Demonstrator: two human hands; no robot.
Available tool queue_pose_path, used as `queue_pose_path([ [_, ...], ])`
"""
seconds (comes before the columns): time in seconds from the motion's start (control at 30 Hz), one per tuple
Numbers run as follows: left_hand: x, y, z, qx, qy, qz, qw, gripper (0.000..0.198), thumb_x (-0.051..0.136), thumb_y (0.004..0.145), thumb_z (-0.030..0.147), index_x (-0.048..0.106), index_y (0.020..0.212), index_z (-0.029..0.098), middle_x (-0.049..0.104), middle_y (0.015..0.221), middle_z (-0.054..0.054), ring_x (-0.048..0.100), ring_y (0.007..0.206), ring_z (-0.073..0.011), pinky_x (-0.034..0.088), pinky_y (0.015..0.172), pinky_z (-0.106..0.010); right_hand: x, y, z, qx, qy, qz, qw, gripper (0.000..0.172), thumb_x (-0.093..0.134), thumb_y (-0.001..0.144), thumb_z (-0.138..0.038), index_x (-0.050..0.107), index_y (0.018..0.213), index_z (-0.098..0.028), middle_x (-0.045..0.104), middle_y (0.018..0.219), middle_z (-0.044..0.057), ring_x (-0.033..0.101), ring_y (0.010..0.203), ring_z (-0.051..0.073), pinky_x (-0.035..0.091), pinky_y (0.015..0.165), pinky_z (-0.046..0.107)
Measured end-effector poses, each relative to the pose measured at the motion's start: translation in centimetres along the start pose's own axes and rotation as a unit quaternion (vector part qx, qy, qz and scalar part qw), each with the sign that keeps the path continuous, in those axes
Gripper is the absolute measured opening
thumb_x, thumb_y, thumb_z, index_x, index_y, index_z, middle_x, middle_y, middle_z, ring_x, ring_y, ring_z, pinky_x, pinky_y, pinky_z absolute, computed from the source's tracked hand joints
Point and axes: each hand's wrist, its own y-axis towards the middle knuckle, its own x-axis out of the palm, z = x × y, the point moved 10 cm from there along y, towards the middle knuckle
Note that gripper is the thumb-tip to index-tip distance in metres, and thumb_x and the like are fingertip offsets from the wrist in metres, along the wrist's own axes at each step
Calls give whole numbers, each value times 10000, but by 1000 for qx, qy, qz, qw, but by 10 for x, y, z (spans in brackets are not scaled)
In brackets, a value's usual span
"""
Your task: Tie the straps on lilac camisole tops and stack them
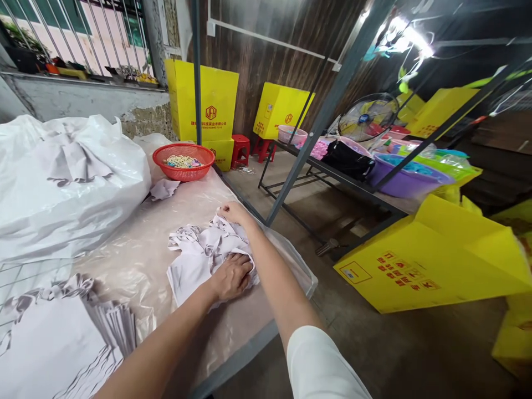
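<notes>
A small pile of pale grey cloth pieces with ruffled edges and thin straps (193,257) lies on the plastic-covered table in front of me. My left hand (233,277) presses down on its near right side, fingers curled into the fabric. At the pile's far edge, my right hand (233,212) pinches a bit of the same cloth between thumb and fingers; its fingertips are partly hidden. A larger neat stack of similar pale grey pieces (54,343) sits at the lower left, apart from both hands.
Behind the pile stands a red plastic basket (183,176) holding small beige and coloured pieces. A big white plastic bag (75,216) fills the left side, with grey cloth on it. Grey metal posts (332,94) rise along the table's right edge. Yellow boxes (432,255) stand around.
</notes>
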Motion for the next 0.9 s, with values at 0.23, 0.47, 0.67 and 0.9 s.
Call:
queue_pose_path([
  [0.23,-30,1,-13,-31,-226,73,971,179,471,877,309,471,724,216,553,779,-29,515,782,-195,438,793,-354,-54,-109,60,67,111,87,988,346,469,906,-462,641,857,-166,653,786,20,547,679,122,406,615,219],
  [0.47,-118,-15,-31,-133,-616,242,738,327,734,748,425,520,806,184,630,754,-2,624,683,-140,510,727,-310,11,-202,71,212,451,12,867,445,518,926,-578,647,870,-156,701,835,96,626,634,138,402,460,195],
  [0.67,-191,-50,4,-92,-657,317,678,214,710,758,261,517,801,177,679,774,-2,669,658,-125,569,734,-316,81,-204,-16,203,611,-128,754,664,267,954,-722,595,1008,-147,708,964,126,709,758,192,492,502,241],
  [0.9,-234,-87,39,-48,-640,356,679,119,641,821,227,536,796,177,651,712,9,666,650,-122,581,735,-295,109,-210,-72,227,720,-117,646,633,292,941,-730,547,1121,-179,672,1035,116,694,856,200,546,603,288],
])
